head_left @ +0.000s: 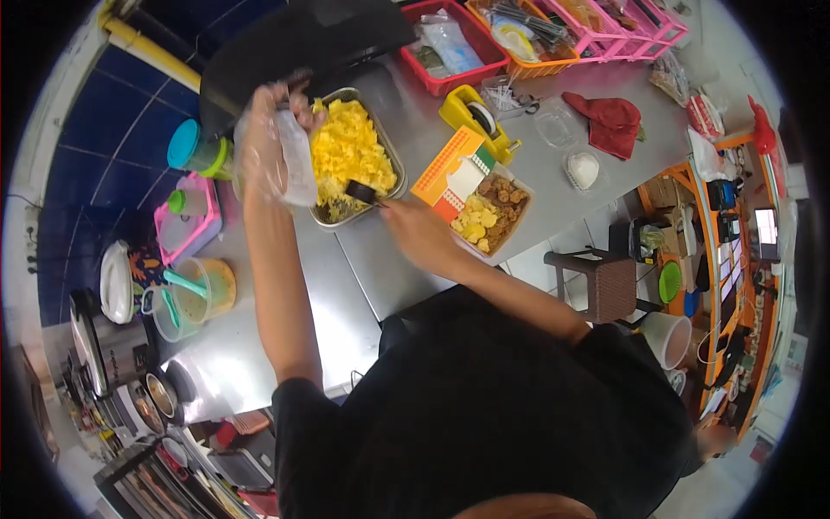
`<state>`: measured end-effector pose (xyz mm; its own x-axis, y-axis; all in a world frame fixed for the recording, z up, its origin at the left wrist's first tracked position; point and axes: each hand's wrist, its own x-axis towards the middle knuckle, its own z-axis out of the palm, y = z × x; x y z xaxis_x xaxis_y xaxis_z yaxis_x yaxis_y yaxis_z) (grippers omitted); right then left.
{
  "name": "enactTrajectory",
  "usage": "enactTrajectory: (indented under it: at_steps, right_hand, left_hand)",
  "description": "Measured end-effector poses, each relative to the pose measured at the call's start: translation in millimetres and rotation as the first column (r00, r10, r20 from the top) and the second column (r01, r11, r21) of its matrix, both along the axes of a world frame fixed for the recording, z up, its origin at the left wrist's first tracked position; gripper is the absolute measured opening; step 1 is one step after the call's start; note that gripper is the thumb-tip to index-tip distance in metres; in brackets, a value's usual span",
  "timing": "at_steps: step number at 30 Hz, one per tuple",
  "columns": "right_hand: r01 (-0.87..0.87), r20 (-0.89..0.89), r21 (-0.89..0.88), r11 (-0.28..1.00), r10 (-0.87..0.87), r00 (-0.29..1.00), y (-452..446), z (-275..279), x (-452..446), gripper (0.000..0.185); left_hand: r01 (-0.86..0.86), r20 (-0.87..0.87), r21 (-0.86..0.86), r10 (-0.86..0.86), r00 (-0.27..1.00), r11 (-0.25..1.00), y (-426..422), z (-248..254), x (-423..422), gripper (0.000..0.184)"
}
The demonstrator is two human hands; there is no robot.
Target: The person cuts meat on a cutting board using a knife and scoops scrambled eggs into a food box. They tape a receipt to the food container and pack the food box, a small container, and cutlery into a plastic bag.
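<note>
A metal tray (393, 164) holds a heap of yellow scrambled egg (348, 143). My right hand (424, 235) is closed around the handle of a small black measuring scoop (360, 192), whose cup is at the tray's near end. Above the tray's far left corner is my left hand (278, 108) in a clear plastic glove; its fingers are blurred, so their grip does not show. A white plastic sheet or bag (299, 160) hangs beside that wrist. Right of the tray stands an open paper food box (516, 232) with yellow pieces and brown meat inside.
A yellow tape dispenser (471, 117), red basket (450, 82), orange basket (545, 65) and red cloth (609, 124) lie at the far side. Plastic tubs (216, 285) stand left, near a pink tray (194, 242). A brown stool (596, 285) is on the floor at right.
</note>
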<state>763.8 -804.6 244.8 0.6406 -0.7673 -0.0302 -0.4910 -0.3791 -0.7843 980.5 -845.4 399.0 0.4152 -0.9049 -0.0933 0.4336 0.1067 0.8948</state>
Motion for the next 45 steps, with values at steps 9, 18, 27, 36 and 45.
enactTrajectory:
  at_steps: [9,18,27,36,45]
  right_hand:
    - [-0.228,0.114,0.042,0.973,0.222,0.968,36.8,-9.7,-62.9,0.044]
    - [0.072,-0.007,0.394,0.917,-0.075,0.997,6.8,-10.5,-145.0,0.026]
    - [0.21,0.018,-0.48,0.851,-0.23,0.973,-133.8,-34.2,-112.5,0.037]
    - [-0.451,-0.546,-0.349,0.821,0.213,0.81,-179.2,-47.3,-87.3,0.048]
    - [-0.721,-0.598,-0.335,0.607,0.455,0.66,-206.8,-57.2,-68.8,0.048]
  left_hand:
    - [-0.052,-0.261,0.249,0.119,0.958,0.967,110.3,-173.1,-71.2,0.023]
    - [-0.45,-0.419,0.211,0.496,0.761,0.868,133.0,-247.3,-80.2,0.017]
    - [-0.499,-0.333,0.384,0.621,0.71,0.777,127.7,-230.2,-50.9,0.019]
    - [-0.546,-0.345,0.498,0.732,0.588,0.673,165.4,-298.2,-91.5,0.017]
    - [-0.806,0.045,0.411,0.874,0.484,0.425,175.6,-290.6,-134.5,0.033]
